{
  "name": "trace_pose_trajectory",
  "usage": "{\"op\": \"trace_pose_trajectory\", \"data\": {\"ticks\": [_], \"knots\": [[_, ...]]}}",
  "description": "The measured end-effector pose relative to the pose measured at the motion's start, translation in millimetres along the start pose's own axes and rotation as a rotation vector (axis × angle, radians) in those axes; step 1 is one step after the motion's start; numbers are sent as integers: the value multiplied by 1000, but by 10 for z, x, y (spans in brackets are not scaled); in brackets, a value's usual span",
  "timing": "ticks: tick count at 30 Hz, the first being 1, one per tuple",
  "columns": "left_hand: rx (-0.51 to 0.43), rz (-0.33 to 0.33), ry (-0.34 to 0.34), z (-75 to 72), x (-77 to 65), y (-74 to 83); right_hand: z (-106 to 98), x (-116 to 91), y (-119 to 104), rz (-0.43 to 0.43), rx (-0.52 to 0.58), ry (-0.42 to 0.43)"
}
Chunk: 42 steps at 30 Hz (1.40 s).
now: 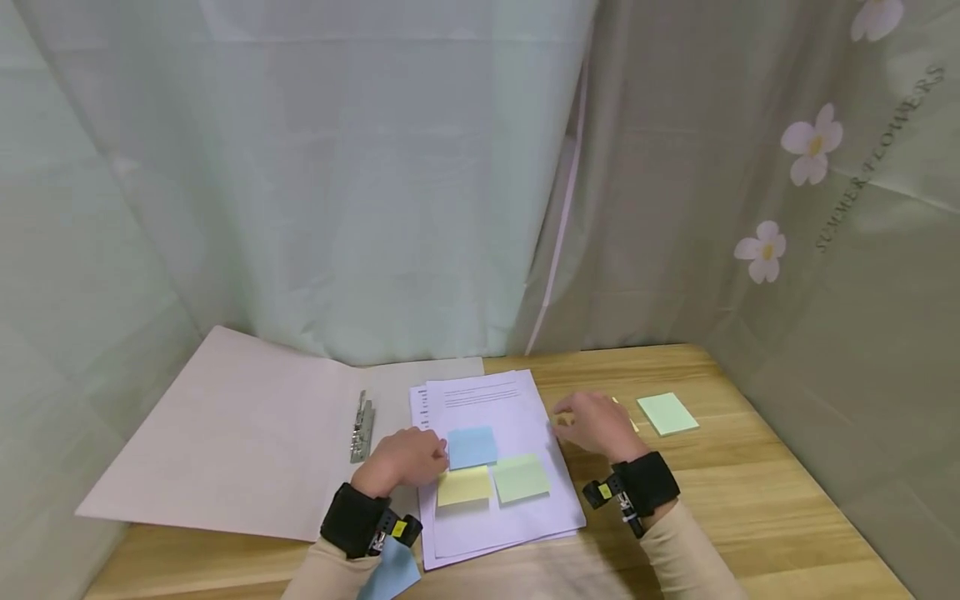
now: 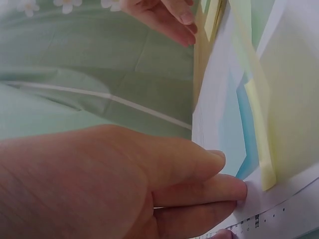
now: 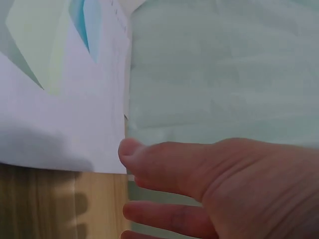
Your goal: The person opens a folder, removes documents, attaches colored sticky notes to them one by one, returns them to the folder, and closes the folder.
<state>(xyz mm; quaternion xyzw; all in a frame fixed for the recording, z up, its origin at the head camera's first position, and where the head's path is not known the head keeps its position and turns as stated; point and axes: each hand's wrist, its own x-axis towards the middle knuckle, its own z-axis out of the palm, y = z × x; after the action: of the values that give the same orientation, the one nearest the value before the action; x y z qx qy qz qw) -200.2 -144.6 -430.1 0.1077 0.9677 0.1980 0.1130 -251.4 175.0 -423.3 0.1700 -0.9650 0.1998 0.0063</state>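
Note:
A stack of printed white sheets (image 1: 502,533) lies on the right side of an open folder, slightly askew. On its top sheet are three sticky notes: blue (image 1: 472,447), yellow (image 1: 463,487) and light green (image 1: 522,479). The lower edges of the yellow and green ones lift off the paper. My left hand (image 1: 405,460) rests at the stack's left side, fingertips right beside the blue note and fairly straight in the left wrist view. Just off the right edge of the sheets is my right hand (image 1: 597,423), its fingers loosely bent with nothing between them.
The pale folder's cover (image 1: 240,442) spreads to the left, with a metal lever clip (image 1: 362,429) near its spine. A green sticky pad (image 1: 668,414) lies at right on the wooden table (image 1: 765,500). Blue paper (image 1: 399,571) shows under the left wrist. Curtains (image 1: 375,183) surround the table.

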Motion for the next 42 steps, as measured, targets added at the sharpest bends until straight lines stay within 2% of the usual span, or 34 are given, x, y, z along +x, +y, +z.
{"op": "trace_pose_trajectory", "data": {"ticks": [13, 23, 32, 39, 42], "knots": [[-4, -12, -1, -5, 2, -17, -193, -39, 181, 101, 36, -50], [-7, -18, 1, -2, 14, -10, -267, -35, 438, 165, -23, -40], [-17, -12, 11, -4, -7, 5, -230, -38, 560, 188, 14, -18], [-24, -14, 14, -14, -20, 21, -116, 24, 723, 176, -8, -102], [-24, -16, 10, -7, -12, 12, -51, 62, 836, 156, -29, -95]]}}
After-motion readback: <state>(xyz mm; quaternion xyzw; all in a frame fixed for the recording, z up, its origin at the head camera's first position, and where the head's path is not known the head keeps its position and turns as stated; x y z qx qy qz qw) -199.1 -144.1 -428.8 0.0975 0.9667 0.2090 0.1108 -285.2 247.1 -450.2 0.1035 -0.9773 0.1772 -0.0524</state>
